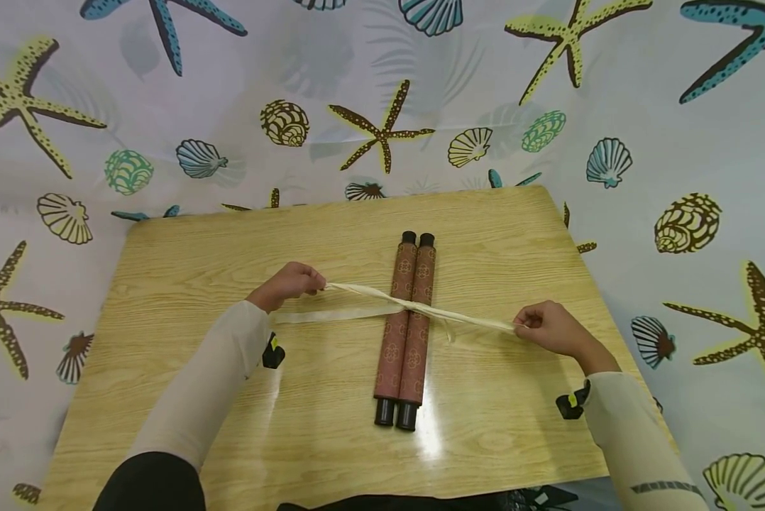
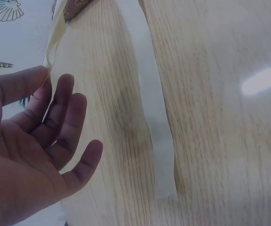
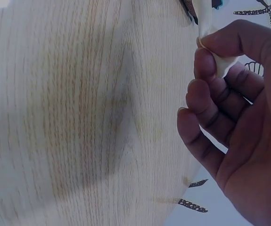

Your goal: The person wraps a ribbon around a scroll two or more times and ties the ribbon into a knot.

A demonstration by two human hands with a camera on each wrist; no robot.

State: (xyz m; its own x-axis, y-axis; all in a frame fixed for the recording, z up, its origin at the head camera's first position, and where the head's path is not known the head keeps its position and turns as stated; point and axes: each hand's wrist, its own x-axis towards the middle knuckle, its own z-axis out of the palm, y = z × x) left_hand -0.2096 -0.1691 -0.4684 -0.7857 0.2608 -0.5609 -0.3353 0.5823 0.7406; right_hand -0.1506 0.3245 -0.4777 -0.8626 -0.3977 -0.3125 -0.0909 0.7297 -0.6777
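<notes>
Two reddish-brown patterned scroll rolls (image 1: 395, 348) with black end knobs lie side by side on the wooden table. A cream ribbon (image 1: 465, 316) crosses over their middle, stretched and partly twisted between both hands. On the left, my left hand (image 1: 289, 282) pinches one end between thumb and index finger, its other fingers loosely bent in the left wrist view. My right hand (image 1: 551, 326) pinches the other end; a bit of ribbon (image 3: 225, 65) pokes out past the fingertips in the right wrist view. A flat ribbon length (image 2: 156, 122) lies on the table below the left hand.
The light wooden table (image 1: 197, 255) has rounded far corners. Behind and around it hangs white cloth (image 1: 331, 64) printed with starfish and shells. Black wrist cameras (image 1: 272, 353) sit under both sleeves. Dark clothing (image 1: 395, 502) shows at the table's near edge.
</notes>
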